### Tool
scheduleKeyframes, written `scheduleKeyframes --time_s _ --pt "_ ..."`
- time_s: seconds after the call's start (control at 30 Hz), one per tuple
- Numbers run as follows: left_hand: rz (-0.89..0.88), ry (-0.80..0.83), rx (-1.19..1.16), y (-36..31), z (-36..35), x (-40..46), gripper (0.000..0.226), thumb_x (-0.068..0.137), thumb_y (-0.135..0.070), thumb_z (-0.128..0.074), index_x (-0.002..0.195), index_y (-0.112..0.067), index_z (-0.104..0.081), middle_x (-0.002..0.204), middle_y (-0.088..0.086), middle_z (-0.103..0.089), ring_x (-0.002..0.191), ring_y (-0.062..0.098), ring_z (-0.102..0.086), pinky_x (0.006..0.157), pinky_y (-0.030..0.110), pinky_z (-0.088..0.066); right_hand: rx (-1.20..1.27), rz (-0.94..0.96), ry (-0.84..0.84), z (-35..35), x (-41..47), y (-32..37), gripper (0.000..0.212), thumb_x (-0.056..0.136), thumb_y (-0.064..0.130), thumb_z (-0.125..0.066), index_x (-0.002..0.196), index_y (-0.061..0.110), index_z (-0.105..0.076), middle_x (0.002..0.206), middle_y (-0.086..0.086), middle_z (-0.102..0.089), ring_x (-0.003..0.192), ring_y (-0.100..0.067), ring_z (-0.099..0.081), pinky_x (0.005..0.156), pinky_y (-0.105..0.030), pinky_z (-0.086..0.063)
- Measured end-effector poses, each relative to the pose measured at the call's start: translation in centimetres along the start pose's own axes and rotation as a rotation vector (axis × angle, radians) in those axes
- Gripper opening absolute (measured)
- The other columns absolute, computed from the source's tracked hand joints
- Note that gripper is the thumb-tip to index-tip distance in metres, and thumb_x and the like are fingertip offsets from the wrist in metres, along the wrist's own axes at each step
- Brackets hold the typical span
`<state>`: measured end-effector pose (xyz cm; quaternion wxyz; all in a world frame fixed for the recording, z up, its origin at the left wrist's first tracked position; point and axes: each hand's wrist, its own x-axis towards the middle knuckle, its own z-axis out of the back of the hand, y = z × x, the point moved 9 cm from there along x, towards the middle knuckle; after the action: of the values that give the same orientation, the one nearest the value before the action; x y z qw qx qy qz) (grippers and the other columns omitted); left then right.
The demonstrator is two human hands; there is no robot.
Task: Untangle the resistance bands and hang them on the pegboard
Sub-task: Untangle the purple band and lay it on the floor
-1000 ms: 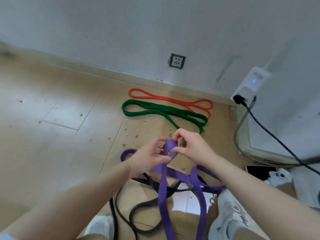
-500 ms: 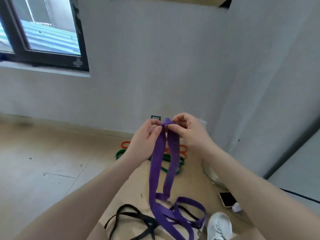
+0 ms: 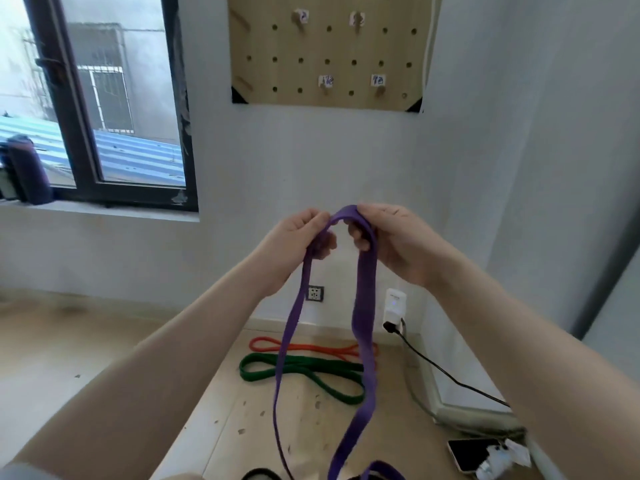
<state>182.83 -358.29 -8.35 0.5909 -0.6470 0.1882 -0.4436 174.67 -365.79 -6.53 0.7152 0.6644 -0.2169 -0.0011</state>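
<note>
Below wooden pegboard [image 3: 325,50], both hands pinch flat purple band [image 3: 363,306].

Soft daylight enters through the window [image 3: 114,98] at the left; the wall [image 3: 346,161] is evenly lit; shadows are faint; straight edges bow near the borders; fine detail looks slightly smeared.

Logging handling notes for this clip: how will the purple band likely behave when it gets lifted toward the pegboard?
The flat purple rubber band is probably floppy: it drapes limply from both hands. Likely light, held by fingertip pinches. Its dangling lower loop may swing or snag.
</note>
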Motion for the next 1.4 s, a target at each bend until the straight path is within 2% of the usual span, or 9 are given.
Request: scheduleKeyframes --time_s 0.17,0.33,0.5,0.63,0.8,0.93,1.07,1.23,1.4 --pt "0.021 -0.16 -0.125 3.4 -0.2 -2.0 0.025 0.1 -0.025 -0.037 0.095 -0.017 -0.06 0.102 0.001 -0.067 0.102 0.018 -0.061 0.094 0.035 -0.045 -0.018 -0.16 -0.211 1.5 -0.6 -3.7 0.022 0.096 0.018 -0.05 0.08 0.01 -0.062 0.061 0.0 -0.06 0.056 -0.01 -0.055 0.058 -0.022 -0.052" --pt "0.035 -0.116 -0.086 6.6 -1.3 -3.9 0.028 0.092 -0.016 -0.053 0.12 -0.019 -0.049 0.11 0.0 -0.066 0.096 0.01 -0.064 0.076 0.018 -0.053 -0.073 -0.179 -0.177 1.4 -1.7 -6.6 0.015 0.089 -0.001 -0.055 0.087 0.009 -0.066 0.074 0.0 -0.069 0.067 -0.01 -0.066 0.064 -0.021 -0.057" --pt "0.038 -0.154 -0.084 7.8 -0.8 -3.6 0.017 0.089 -0.01 -0.057 0.099 -0.022 -0.062 0.094 -0.002 -0.069 0.092 0.014 -0.064 0.085 0.026 -0.053 -0.401 -0.092 -0.206 0.9 -1.6 -6.1 0.009 0.088 0.006 -0.059 0.084 0.012 -0.065 0.068 0.004 -0.061 0.054 0.003 -0.055 0.051 -0.011 -0.039" --pt "0.002 -0.248 -0.072 7.5 0.2 -3.0 0.014 0.087 -0.006 -0.061 0.092 -0.019 -0.064 0.088 -0.001 -0.069 0.085 0.014 -0.066 0.081 0.027 -0.055 -0.763 -0.013 -0.324 1.6 -1.0 -5.7 0.004 0.09 0.023 -0.059 0.092 0.019 -0.058 0.113 0.005 -0.048 0.11 -0.007 -0.042 0.09 -0.022 -0.029" --pt "-0.049 -0.316 -0.088 6.1 0.9 -2.1 0.012 0.086 -0.006 -0.063 0.084 -0.017 -0.063 0.075 -0.005 -0.066 0.065 0.002 -0.064 0.066 0.021 -0.056 -0.214 -0.004 -0.254 0.4 -1.9 -9.4 0.038 0.092 0.014 -0.056 0.124 0.019 -0.036 0.105 0.001 -0.062 0.095 -0.007 -0.061 0.079 -0.017 -0.051" --pt "-0.077 -0.347 -0.114 4.3 1.4 -1.4 0.012 0.088 -0.007 -0.06 0.084 -0.018 -0.062 0.08 -0.001 -0.065 0.071 0.007 -0.064 0.066 0.021 -0.055 -0.323 -0.097 -0.047 -2.0 -3.5 -14.8 0.029 0.095 0.016 -0.049 0.123 0.026 -0.047 0.102 0.009 -0.063 0.091 -0.003 -0.063 0.08 -0.026 -0.054" --pt "-0.078 -0.332 -0.144 3.0 1.9 -0.5 0.011 0.089 -0.005 -0.059 0.087 -0.016 -0.063 0.081 0.0 -0.066 0.071 0.009 -0.063 0.068 0.024 -0.056 -0.257 -0.109 -0.057 -2.3 -3.7 -15.2 0.026 0.101 0.017 -0.036 0.118 0.03 -0.052 0.1 0.008 -0.062 0.089 -0.002 -0.06 0.081 -0.02 -0.052" --pt "-0.115 -0.335 -0.281 0.0 3.3 0.9 0.01 0.092 -0.008 -0.055 0.098 -0.011 -0.062 0.089 0.003 -0.066 0.08 0.013 -0.063 0.084 0.032 -0.055 -0.186 -0.047 -0.157 -1.0 -2.0 -10.8 0.025 0.097 0.005 -0.043 0.106 0.017 -0.063 0.089 0.004 -0.068 0.079 -0.003 -0.064 0.071 -0.016 -0.052" --pt "0.179 -0.316 -0.118 0.8 4.6 2.7 0.071 0.085 -0.051 -0.057 0.137 -0.008 -0.038 0.123 0.003 -0.058 0.107 0.014 -0.058 0.097 0.04 -0.045 -0.055 0.002 -0.316 0.1 0.7 -4.3 0.012 0.093 0.011 -0.054 0.096 0.014 -0.065 0.077 0.007 -0.068 0.065 -0.003 -0.063 0.057 -0.016 -0.05"
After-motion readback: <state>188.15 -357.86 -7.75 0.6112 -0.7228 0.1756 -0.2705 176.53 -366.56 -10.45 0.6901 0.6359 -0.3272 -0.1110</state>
